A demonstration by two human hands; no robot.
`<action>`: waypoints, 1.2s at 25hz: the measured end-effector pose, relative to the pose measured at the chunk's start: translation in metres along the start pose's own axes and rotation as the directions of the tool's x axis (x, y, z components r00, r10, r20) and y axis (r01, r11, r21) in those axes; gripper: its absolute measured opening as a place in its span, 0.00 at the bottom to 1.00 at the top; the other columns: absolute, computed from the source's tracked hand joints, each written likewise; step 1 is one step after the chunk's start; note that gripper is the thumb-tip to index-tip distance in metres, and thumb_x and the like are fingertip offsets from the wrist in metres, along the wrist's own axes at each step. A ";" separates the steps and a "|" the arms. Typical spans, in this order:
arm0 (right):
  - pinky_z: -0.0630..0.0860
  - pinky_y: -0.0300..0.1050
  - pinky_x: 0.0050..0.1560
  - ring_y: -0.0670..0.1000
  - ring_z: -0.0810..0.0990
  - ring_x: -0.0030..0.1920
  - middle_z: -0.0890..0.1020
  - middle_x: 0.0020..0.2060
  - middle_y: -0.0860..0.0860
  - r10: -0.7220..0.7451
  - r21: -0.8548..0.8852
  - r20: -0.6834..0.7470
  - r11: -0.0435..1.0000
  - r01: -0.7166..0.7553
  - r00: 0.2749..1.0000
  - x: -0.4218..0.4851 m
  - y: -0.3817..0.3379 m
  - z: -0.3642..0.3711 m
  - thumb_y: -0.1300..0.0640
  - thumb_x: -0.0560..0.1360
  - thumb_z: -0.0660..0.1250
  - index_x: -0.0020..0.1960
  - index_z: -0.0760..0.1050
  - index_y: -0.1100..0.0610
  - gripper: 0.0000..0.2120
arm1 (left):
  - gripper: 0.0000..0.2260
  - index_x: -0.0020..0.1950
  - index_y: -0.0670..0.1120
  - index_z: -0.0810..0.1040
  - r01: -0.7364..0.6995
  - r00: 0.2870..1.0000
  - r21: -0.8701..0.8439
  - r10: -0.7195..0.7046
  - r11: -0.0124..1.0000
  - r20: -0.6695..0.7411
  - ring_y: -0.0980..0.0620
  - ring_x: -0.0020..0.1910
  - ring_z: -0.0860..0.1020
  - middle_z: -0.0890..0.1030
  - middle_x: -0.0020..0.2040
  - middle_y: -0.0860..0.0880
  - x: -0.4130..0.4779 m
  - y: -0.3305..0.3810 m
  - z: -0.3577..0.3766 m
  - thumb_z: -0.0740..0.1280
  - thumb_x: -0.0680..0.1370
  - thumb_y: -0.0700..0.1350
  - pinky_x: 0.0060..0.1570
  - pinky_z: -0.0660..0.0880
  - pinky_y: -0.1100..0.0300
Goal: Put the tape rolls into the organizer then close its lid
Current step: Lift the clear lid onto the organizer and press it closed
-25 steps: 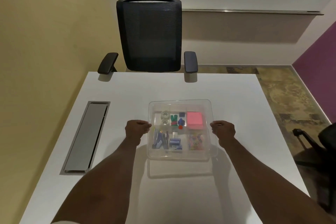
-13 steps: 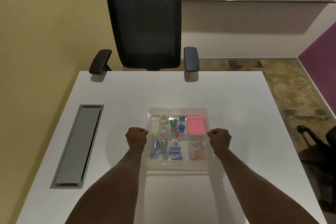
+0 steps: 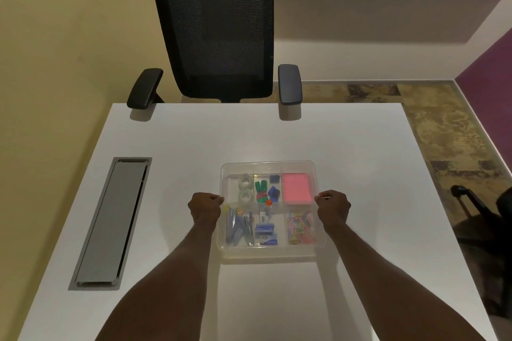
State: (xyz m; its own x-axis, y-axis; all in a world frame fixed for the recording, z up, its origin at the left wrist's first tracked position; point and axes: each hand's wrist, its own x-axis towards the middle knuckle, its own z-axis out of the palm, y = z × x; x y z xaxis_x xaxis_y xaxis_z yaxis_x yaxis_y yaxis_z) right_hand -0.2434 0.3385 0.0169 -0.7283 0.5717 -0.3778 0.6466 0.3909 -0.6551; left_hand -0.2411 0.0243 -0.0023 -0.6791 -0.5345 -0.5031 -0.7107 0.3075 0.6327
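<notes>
A clear plastic organizer (image 3: 268, 253) sits on the white table (image 3: 360, 160) in front of me. Two clear tape rolls (image 3: 245, 180) (image 3: 245, 196) lie one behind the other in its back-left compartment. A transparent lid (image 3: 267, 164) lies over the organizer. My left hand (image 3: 206, 206) pinches the lid's left edge and my right hand (image 3: 332, 206) pinches its right edge, fingers curled. Other compartments hold a pink sticky-note pad (image 3: 296, 188), coloured clips, staple boxes and pins.
A black mesh office chair (image 3: 219, 36) is pushed up to the table's far edge. On the left, a long grey cable hatch (image 3: 110, 221) is set into the tabletop. Part of another dark chair (image 3: 484, 213) stands on the floor to the right.
Both hands have brought the lid down from a raised position onto the organizer. Their grip on its side edges is unchanged.
</notes>
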 end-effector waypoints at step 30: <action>0.62 0.56 0.77 0.60 0.66 0.76 0.67 0.76 0.61 -0.495 -0.514 0.332 0.619 0.594 0.803 0.028 -0.028 0.031 0.63 0.78 0.63 0.77 0.62 0.65 0.28 | 0.25 0.84 0.38 0.58 -0.565 0.820 0.669 0.417 0.483 0.392 0.44 0.86 0.58 0.57 0.86 0.41 0.000 0.055 0.020 0.53 0.89 0.47 0.85 0.51 0.49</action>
State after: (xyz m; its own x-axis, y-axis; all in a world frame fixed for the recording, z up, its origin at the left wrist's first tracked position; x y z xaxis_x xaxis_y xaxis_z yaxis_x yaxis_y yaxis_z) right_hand -0.2888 0.3209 0.0049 -0.9801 0.0258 -0.1967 0.0840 0.9523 -0.2935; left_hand -0.2845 0.0570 0.0207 -0.9254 -0.0015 -0.3790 -0.0819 0.9772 0.1960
